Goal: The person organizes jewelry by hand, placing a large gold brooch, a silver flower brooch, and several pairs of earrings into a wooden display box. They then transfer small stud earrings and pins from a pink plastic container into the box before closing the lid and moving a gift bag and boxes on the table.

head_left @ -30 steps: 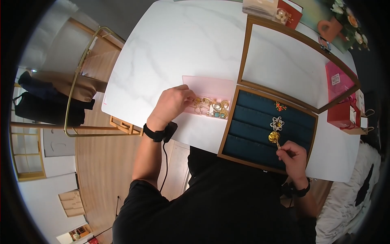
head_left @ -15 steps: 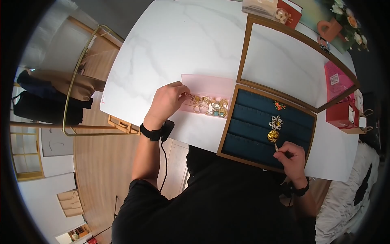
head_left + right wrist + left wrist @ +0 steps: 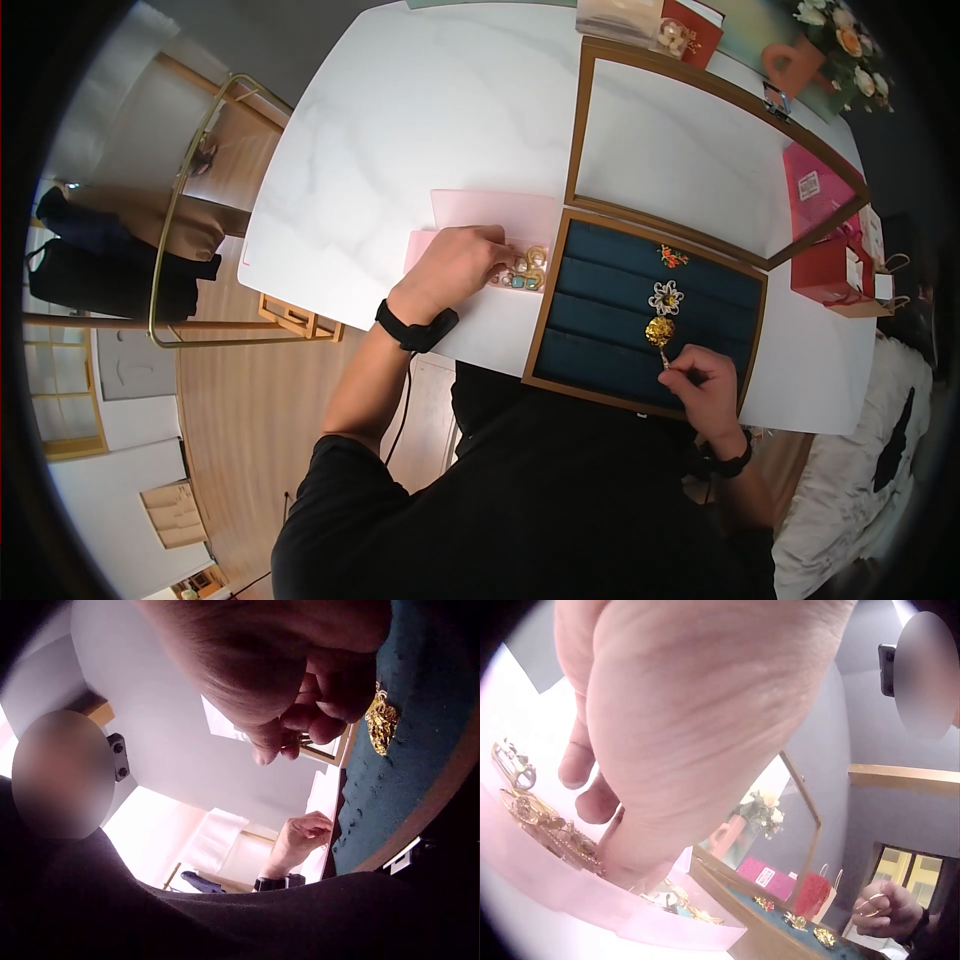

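Observation:
My left hand (image 3: 455, 265) reaches down into a pink box (image 3: 622, 919) of gold jewelry (image 3: 525, 272). Its fingertips (image 3: 598, 801) are among the pieces in the left wrist view; I cannot tell whether they pinch one. Over the front right of a blue-lined display case (image 3: 540, 325), my right hand (image 3: 708, 388) pinches a thin gold hoop (image 3: 874, 903) between thumb and fingers. Just beyond it on the lining sits a round gold brooch (image 3: 658, 331). Behind that lie a pale flower brooch (image 3: 666, 298) and an orange-red one (image 3: 672, 257).
The case's wood-framed glass lid (image 3: 577, 130) lies opened back on the white table (image 3: 420, 110). Red gift bags (image 3: 830, 275) and a pink packet (image 3: 808, 185) stand at the right. Flowers (image 3: 850, 45) are at the back, a clothes rail (image 3: 165, 240) at the left.
My left hand has moved right along the pink box, from its left end toward the middle, and now covers more of the jewelry. My right hand keeps its pinch over the case.

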A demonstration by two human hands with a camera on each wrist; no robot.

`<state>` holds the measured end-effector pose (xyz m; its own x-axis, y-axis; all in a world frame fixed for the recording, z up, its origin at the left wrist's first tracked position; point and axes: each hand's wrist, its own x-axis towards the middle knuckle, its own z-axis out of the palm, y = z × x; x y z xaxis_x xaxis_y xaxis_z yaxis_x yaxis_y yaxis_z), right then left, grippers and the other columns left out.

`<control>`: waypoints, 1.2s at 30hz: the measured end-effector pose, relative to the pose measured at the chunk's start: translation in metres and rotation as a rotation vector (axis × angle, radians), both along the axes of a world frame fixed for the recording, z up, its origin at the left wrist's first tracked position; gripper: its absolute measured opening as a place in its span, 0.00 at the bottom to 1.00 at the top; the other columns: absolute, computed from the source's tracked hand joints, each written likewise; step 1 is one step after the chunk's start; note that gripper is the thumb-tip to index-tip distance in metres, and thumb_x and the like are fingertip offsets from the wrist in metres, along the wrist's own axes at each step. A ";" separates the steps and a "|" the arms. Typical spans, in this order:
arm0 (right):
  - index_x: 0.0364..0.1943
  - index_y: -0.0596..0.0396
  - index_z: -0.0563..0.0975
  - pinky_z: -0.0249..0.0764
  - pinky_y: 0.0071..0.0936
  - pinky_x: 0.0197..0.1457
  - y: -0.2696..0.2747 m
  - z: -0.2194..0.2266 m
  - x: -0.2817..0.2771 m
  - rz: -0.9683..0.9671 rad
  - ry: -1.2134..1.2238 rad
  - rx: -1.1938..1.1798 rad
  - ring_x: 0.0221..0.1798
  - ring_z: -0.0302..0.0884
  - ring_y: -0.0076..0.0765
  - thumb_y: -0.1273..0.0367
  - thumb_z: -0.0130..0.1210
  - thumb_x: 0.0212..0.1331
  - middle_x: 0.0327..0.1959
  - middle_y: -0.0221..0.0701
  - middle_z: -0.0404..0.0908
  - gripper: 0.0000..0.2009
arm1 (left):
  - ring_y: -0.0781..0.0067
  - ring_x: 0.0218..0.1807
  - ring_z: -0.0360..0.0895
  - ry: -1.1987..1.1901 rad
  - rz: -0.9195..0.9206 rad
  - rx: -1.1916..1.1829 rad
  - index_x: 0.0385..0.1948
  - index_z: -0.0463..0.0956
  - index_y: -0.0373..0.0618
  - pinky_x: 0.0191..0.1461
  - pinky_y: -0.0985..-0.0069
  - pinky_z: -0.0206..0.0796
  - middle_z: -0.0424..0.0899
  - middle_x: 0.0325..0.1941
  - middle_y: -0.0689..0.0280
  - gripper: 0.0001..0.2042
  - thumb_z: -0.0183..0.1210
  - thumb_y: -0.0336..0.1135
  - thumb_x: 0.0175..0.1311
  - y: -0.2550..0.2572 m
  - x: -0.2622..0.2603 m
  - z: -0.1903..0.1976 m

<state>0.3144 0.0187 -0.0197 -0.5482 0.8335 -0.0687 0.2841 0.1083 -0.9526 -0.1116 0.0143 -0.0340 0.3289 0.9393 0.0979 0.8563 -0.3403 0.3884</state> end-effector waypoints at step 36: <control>0.51 0.62 0.84 0.83 0.23 0.41 0.020 -0.001 -0.036 0.032 0.283 -0.510 0.42 0.91 0.25 0.67 0.59 0.84 0.43 0.34 0.92 0.10 | 0.54 0.46 0.89 -0.155 -0.488 0.055 0.40 0.87 0.43 0.46 0.61 0.82 0.90 0.51 0.63 0.13 0.67 0.18 0.53 0.024 0.117 0.067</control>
